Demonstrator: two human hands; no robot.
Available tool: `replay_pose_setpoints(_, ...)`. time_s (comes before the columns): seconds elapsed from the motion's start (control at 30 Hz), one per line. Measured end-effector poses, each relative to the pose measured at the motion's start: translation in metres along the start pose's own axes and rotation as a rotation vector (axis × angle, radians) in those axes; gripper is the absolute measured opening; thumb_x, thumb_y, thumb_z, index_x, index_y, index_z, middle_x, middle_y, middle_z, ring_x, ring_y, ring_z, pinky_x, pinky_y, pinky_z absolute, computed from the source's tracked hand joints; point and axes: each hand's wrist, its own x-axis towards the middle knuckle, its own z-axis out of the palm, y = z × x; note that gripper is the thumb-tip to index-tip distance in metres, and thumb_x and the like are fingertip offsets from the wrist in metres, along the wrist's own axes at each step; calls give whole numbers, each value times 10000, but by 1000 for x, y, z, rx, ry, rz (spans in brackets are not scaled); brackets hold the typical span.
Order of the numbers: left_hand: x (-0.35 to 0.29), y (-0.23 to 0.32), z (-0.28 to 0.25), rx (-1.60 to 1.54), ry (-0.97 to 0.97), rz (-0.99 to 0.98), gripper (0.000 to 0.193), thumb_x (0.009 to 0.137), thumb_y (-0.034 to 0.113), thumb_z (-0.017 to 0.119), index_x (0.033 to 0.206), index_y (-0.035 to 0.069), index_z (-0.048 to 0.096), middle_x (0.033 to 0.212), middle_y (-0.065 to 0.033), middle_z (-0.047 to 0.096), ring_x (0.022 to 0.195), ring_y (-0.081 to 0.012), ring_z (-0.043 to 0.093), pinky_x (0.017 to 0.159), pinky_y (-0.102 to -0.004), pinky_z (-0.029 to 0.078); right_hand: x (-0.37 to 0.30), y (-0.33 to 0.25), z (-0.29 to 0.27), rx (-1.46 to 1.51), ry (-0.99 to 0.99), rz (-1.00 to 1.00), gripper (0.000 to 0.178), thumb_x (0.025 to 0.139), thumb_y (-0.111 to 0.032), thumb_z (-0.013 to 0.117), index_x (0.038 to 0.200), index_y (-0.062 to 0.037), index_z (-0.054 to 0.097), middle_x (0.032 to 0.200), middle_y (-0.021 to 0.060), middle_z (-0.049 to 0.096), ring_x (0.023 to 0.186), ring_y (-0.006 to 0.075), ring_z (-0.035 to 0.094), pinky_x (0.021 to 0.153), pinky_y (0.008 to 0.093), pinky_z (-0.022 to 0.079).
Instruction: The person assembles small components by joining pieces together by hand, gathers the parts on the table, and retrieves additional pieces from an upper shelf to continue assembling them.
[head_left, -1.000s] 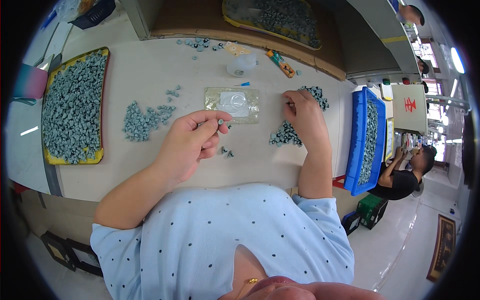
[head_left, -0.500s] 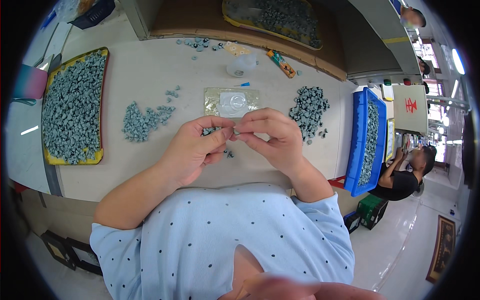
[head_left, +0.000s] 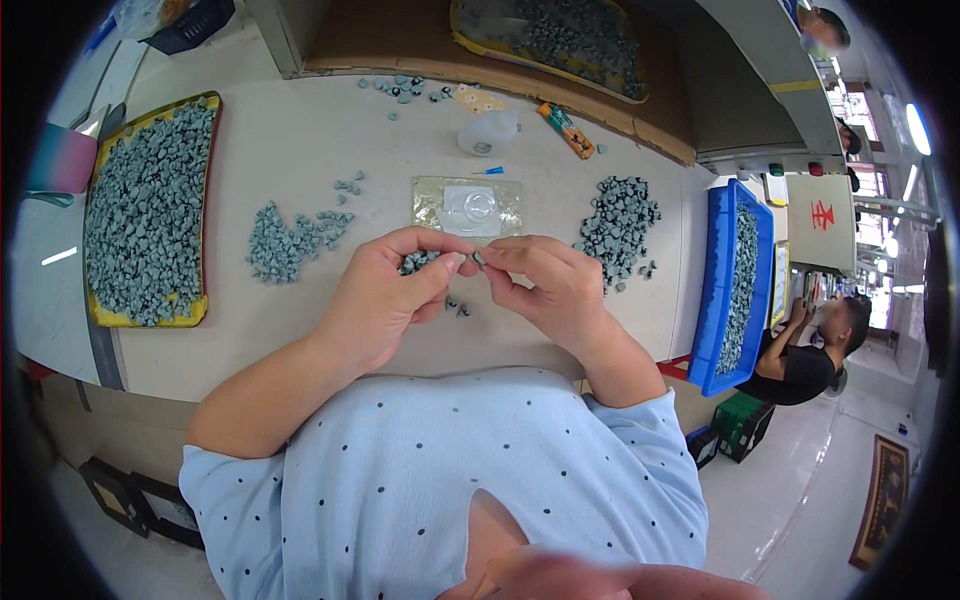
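Note:
My left hand [head_left: 385, 295] and my right hand [head_left: 555, 285] meet fingertip to fingertip above the table, near its front edge. Thumb and forefinger of the right hand pinch a small grey-green piece with a dark side [head_left: 479, 259]. The left thumb and forefinger are closed right beside it; what they grip, if anything, is hidden. More small grey-green pieces [head_left: 417, 261] show in the gap behind the left thumb; I cannot tell whether they lie in the palm or on the table. Just beyond the hands lies a clear yellowish slab with a white round-marked patch [head_left: 468, 208].
Loose grey-green piles lie left [head_left: 285, 245] and right [head_left: 620, 225]. A full yellow tray [head_left: 200, 312] stands far left, a blue bin [head_left: 712, 290] at right. Beyond the slab are a blue-tipped needle [head_left: 490, 171], a translucent bottle [head_left: 487, 135] and an orange-green packet [head_left: 566, 131]. A person [head_left: 815, 350] sits at right.
My right hand has shifted slightly down, its fingers closer together, and the pinched piece now shows more plainly. The left hand has hardly moved.

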Motion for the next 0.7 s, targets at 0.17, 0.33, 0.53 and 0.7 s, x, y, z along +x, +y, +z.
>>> replay_pose_setpoints(0.17, 3, 0, -4, -90, 20, -35, 206, 894, 75, 591, 1083, -5, 615, 923, -86, 589, 559, -47, 357, 486, -197, 296, 4, 19, -5, -172, 70, -104, 216, 655, 73, 730, 830, -19, 642, 806, 78, 664, 688, 197, 649, 563, 261, 525)
replay_pose_setpoints(0.33, 3, -2, -6, -53, 44, -78, 244, 894, 100, 608, 1107, -19, 611, 944, -95, 583, 555, -47, 347, 483, -192, 293, 8, 28, -6, -345, 48, -250, 239, 643, 56, 739, 852, 1, 636, 809, 82, 633, 665, 216, 616, 550, 290, 506)
replay_pose_setpoints(0.53, 1, 1, -7, -66, 36, -124, 272, 895, 96, 606, 1149, 1, 584, 969, -99, 582, 553, -44, 341, 483, -187, 291, 9, 28, -3, -424, -26, -308, 238, 668, 16, 683, 902, 16, 643, 875, 109, 625, 727, 236, 622, 605, 311, 516)
replay_pose_setpoints(0.7, -2, 2, -8, -58, 22, -116, 265, 900, 94, 598, 1149, 4, 581, 971, -98, 586, 553, -40, 342, 478, -184, 286, 11, 25, -2, -443, -35, -307, 247, 663, 24, 690, 906, 12, 647, 865, 105, 630, 727, 236, 626, 610, 310, 523)
